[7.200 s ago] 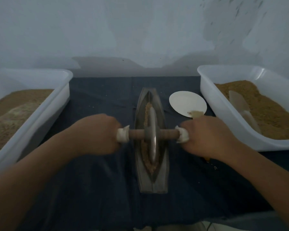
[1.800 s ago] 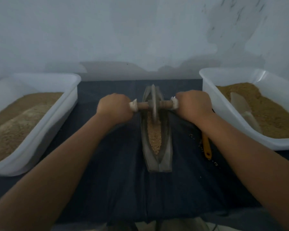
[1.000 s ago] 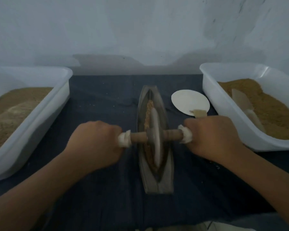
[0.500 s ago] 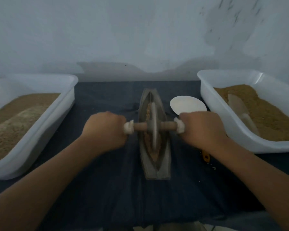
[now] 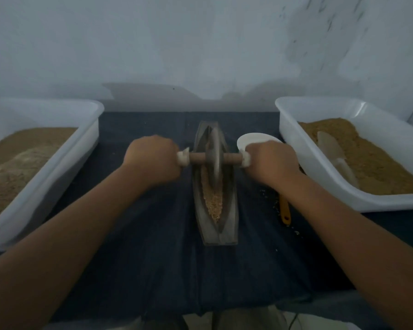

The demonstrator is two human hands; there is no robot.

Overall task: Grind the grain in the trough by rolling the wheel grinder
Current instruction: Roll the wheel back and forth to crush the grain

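A narrow boat-shaped metal trough (image 5: 231, 225) lies lengthwise on the dark cloth in front of me. Pale crushed grain (image 5: 214, 203) fills its near half. The wheel grinder (image 5: 214, 160), a grey disc on a wooden axle, stands upright in the trough's far half. My left hand (image 5: 153, 160) is shut on the axle's left end and my right hand (image 5: 270, 161) on its right end. Both arms are stretched forward.
A white tub (image 5: 65, 163) of brown meal stands at the left. Another white tub (image 5: 303, 151) at the right holds meal and a pale scoop (image 5: 332, 151). A white dish (image 5: 250, 140) sits behind my right hand. A yellow-handled tool (image 5: 284, 210) lies beside the trough. A wall rises behind.
The wheel has rolled away from me, from the trough's middle to its far half, and both arms have stretched out. The near grain is uncovered.
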